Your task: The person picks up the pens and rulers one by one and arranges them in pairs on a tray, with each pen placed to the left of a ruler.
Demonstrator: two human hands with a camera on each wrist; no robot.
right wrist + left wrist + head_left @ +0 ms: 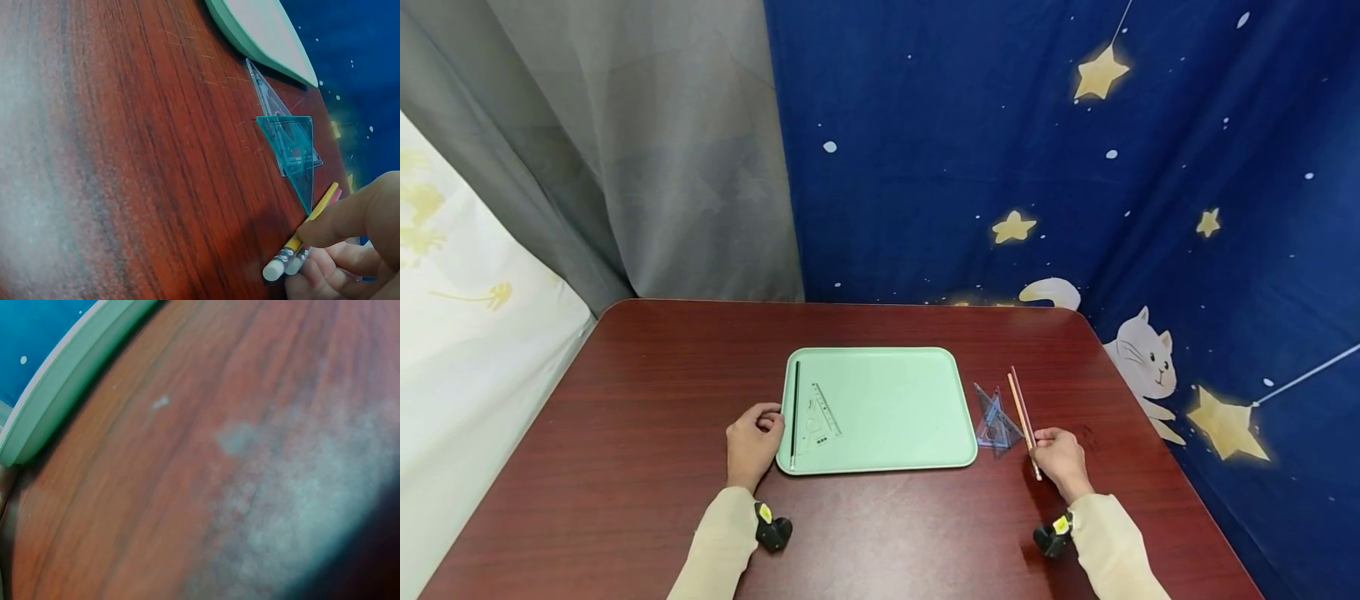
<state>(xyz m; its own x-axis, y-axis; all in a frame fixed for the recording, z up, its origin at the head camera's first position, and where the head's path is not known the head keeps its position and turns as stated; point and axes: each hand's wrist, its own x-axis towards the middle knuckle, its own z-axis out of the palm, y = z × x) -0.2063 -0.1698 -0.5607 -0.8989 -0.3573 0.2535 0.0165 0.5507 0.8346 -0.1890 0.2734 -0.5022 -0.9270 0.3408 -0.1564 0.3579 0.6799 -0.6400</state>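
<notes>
Left hand [754,440], bare, beige sleeve: fingers bent, at the left rim of the tray; whether they grip the rim or merely rest against it cannot be told.

Tray [895,412], pale green, rectangular with rounded corners: flat on the dark red wood-grain table [880,533], long side running left to right.

Black pencil [795,408]: on the tray along its left edge, long axis near to far.

Clear set square [830,421], printed scale: on the tray, just right of the black pencil.

Set squares, two, overlapping on the table just beyond the tray's right rim: one colourless [267,95], one teal-tinted [300,139].

Yellow pencil [320,206] and pink pencil [336,196]: side by side, near to far, far tips leaning slightly left, eraser ends nearest the person. The tray lies to their left, the loose pair between; the right hand is nearer that pair.

Right hand [1060,457]: thumb and fingers pinch both pencils near the eraser ends.

Obscured: pencil shafts under the fingers; whether they clear the tabletop; the left fingertips, almost wholly outside the left wrist view.
</notes>
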